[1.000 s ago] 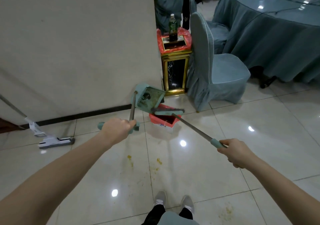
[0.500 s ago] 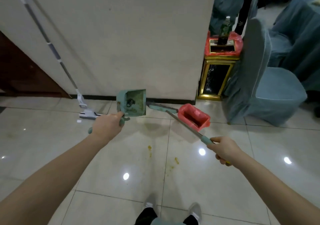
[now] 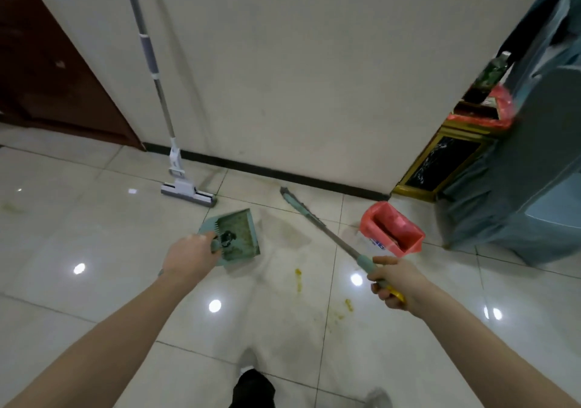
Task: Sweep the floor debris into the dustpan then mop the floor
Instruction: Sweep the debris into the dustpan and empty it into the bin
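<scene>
Dustpan [image 3: 234, 239] lowered in left hand [image 3: 188, 258], broom [image 3: 317, 223] gripped by right hand [image 3: 394, 285]

The dustpan [image 3: 236, 237] by the left fingers [image 3: 211, 244] is pale green, streaked with yellowish grime. The broom [image 3: 317, 222] is teal with a grey shaft, its end under the right fingers [image 3: 382, 291] yellow. The bin bag [image 3: 393, 228] is red. Yellow smears [image 3: 298, 283] mark the glossy white floor [image 3: 94, 282]. The mop [image 3: 188, 192] is white and grey.
</scene>
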Demonstrator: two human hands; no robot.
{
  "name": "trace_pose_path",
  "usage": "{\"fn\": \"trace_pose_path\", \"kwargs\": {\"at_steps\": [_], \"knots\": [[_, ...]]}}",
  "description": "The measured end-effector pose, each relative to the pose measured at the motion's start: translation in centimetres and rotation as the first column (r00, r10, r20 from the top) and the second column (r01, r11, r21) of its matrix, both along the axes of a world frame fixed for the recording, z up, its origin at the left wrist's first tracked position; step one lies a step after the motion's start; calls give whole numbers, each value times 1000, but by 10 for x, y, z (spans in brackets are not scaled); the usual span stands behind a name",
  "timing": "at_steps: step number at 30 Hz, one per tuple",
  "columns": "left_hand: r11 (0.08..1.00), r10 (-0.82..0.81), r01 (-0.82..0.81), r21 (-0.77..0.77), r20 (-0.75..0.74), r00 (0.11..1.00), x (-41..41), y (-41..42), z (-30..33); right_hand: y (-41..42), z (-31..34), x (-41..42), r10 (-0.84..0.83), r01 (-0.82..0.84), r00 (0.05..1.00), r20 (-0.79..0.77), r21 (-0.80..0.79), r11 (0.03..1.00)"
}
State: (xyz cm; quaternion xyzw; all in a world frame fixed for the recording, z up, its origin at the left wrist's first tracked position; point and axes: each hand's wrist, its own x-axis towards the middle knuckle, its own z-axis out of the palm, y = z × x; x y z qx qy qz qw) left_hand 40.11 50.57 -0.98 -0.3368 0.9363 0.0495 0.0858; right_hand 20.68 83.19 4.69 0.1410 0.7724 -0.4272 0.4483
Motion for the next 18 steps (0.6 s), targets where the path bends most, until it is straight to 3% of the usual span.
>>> {"fn": "trace_pose_path", "kwargs": {"at_steps": [7,18], "knots": [[990,-46,42,133,27,999,-13,-49,-36,-108,3,12,-177,201,971,162,-149,968],[970,-72,86,226,-72,995,-69,-53,-22,-171,44,-12,-155,237,944,292,-272,933]]}}
